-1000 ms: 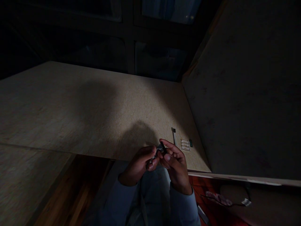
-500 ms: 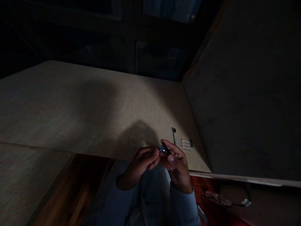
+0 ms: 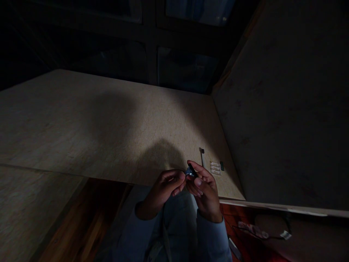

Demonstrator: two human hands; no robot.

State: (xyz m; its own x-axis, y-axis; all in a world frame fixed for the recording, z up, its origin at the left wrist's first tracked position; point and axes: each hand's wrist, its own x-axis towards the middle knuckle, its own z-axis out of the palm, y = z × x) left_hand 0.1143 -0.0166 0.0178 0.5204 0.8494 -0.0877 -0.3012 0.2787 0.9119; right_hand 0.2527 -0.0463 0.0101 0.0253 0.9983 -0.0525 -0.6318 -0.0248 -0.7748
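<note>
Between my hands, just over the table's front edge, is a small dark object (image 3: 191,170) with a shiny bluish-silver part; its kind is too dim and small to tell. My right hand (image 3: 205,185) grips its dark body, thumb below and index finger stretched along the top. The fingers of my left hand (image 3: 169,185) are pinched together at the shiny side, and what lies between the fingertips is hidden. Right of my hands a thin tool with a dark head (image 3: 202,150) lies on the table, beside a clear pack of several small cells (image 3: 215,167) and a small dark green piece (image 3: 221,166).
The pale marbled table (image 3: 152,116) runs to dark window panes (image 3: 185,67) at the back. A dim patterned wall or panel (image 3: 280,109) borders the right side. Below right, on the reddish floor, lie a cable with a white tag (image 3: 285,234) and a crumpled wrapper (image 3: 252,229).
The small dark object has tilted very slightly in my right hand, and its shiny part catches the light differently. Both hands otherwise keep their places.
</note>
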